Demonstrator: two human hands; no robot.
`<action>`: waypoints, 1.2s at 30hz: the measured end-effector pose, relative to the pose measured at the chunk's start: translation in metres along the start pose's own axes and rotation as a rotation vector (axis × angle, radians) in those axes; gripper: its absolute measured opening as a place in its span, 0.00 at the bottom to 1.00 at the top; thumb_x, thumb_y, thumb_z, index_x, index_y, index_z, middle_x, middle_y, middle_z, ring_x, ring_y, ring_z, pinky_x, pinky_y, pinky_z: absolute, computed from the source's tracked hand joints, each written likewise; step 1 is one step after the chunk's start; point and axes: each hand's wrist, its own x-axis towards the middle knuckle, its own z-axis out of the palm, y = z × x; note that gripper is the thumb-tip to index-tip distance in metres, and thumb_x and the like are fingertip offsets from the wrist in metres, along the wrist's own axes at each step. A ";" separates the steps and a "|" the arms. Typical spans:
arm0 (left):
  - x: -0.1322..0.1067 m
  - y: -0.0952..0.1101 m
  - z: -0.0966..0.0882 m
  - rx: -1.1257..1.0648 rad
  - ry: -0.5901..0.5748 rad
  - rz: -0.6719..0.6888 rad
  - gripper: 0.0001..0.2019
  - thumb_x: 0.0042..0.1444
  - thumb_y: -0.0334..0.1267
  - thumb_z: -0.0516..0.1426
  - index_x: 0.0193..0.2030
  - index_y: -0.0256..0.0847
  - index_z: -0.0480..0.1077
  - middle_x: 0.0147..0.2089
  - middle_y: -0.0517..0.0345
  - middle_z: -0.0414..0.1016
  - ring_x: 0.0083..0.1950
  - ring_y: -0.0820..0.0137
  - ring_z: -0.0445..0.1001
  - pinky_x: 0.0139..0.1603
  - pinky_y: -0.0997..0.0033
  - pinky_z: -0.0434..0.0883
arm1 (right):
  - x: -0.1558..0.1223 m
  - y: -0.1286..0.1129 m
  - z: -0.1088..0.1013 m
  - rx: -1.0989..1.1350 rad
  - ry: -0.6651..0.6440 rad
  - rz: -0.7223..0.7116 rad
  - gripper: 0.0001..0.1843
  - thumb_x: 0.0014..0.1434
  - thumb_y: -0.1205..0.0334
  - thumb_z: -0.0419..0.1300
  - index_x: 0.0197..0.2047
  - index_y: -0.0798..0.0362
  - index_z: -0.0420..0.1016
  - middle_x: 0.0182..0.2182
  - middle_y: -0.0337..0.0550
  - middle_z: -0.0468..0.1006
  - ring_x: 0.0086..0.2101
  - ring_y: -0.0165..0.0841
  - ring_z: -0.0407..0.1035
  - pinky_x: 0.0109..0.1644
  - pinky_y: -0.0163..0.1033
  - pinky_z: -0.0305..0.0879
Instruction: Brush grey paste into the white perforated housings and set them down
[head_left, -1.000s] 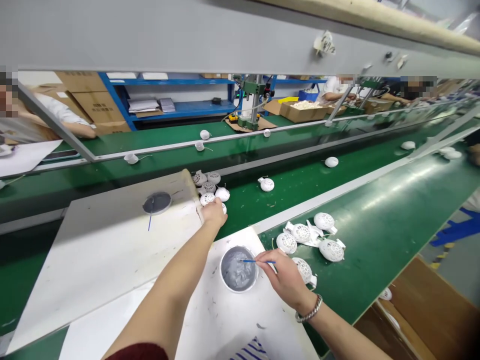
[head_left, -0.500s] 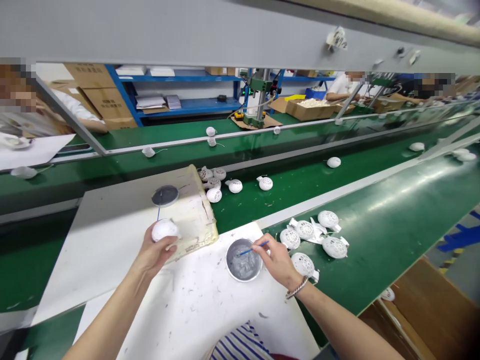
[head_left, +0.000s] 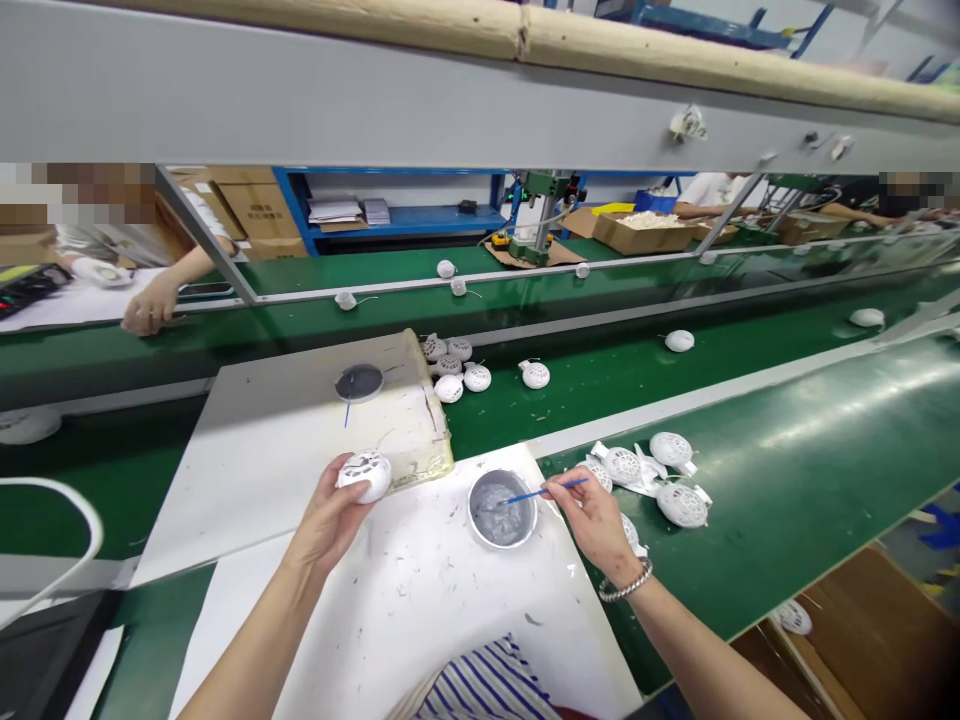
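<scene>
Showing the workstation beside a green conveyor belt [head_left: 787, 450], as seen from the head camera. A white perforated shell [head_left: 365, 475] is held in the left hand [head_left: 330, 515] over the near edge of a grey board [head_left: 262, 450]; the fingers are curled partway round it, with thumb and fingertips set on opposite sides of its rim. A thin blue stick [head_left: 551, 490] is pinched between thumb and forefinger of the right hand [head_left: 596, 515], the other fingers being loosely folded, and its tip is dipped in grey paste [head_left: 499, 518] in a small round dish [head_left: 475, 500] that stands on a white sheet [head_left: 420, 610]. The shell and the dish are near each other but apart. More shells [head_left: 671, 475] are scattered on the belt just beside the right hand, and a further cluster [head_left: 457, 365] lies beyond the board, on which a second dish [head_left: 358, 382] is set. A co-worker's hand [head_left: 150, 312] is rested on the far side of the line. The shell is judged to be light, stiff moulded plastic, thin-walled where it is pierced and therefore liable to flex or crack if squeezed hard; it is best taken at the solid rim, not across the grille. The smooth dome may turn slippery if paste is smeared on it.
</scene>
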 end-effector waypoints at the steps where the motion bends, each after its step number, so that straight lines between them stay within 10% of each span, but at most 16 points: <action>1: -0.007 0.000 0.004 -0.016 -0.023 -0.021 0.20 0.40 0.23 0.62 0.42 0.43 0.68 0.50 0.54 0.69 0.54 0.60 0.67 0.56 0.54 0.67 | -0.001 0.000 -0.001 0.010 0.011 0.000 0.13 0.52 0.53 0.62 0.32 0.54 0.68 0.31 0.44 0.75 0.34 0.34 0.72 0.41 0.40 0.67; 8: -0.049 -0.005 0.023 -0.330 -0.428 -0.257 0.23 0.46 0.28 0.59 0.51 0.44 0.67 0.59 0.51 0.63 0.62 0.53 0.57 0.63 0.45 0.51 | 0.002 0.001 -0.003 0.095 0.149 0.042 0.19 0.47 0.49 0.64 0.31 0.54 0.65 0.30 0.42 0.75 0.32 0.33 0.73 0.41 0.40 0.67; 13: -0.070 -0.005 0.025 -0.462 -0.744 -0.378 0.22 0.47 0.35 0.61 0.51 0.53 0.67 0.58 0.49 0.65 0.59 0.50 0.61 0.58 0.45 0.59 | 0.005 -0.010 -0.006 0.142 0.200 0.073 0.22 0.42 0.46 0.66 0.28 0.55 0.64 0.27 0.42 0.76 0.28 0.32 0.73 0.38 0.39 0.68; 23: -0.104 0.015 0.050 0.161 -0.218 -0.221 0.14 0.47 0.37 0.62 0.41 0.45 0.66 0.52 0.53 0.66 0.46 0.60 0.70 0.42 0.61 0.73 | 0.000 0.008 -0.018 0.326 0.184 0.225 0.22 0.42 0.50 0.68 0.31 0.57 0.66 0.28 0.43 0.78 0.29 0.29 0.73 0.31 0.31 0.62; 36: -0.046 -0.030 0.085 0.255 0.042 -0.263 0.11 0.50 0.43 0.59 0.40 0.41 0.70 0.45 0.57 0.67 0.40 0.69 0.68 0.32 0.73 0.70 | 0.015 0.000 -0.026 0.734 0.192 0.481 0.16 0.38 0.60 0.72 0.28 0.56 0.71 0.28 0.37 0.76 0.29 0.25 0.72 0.28 0.28 0.65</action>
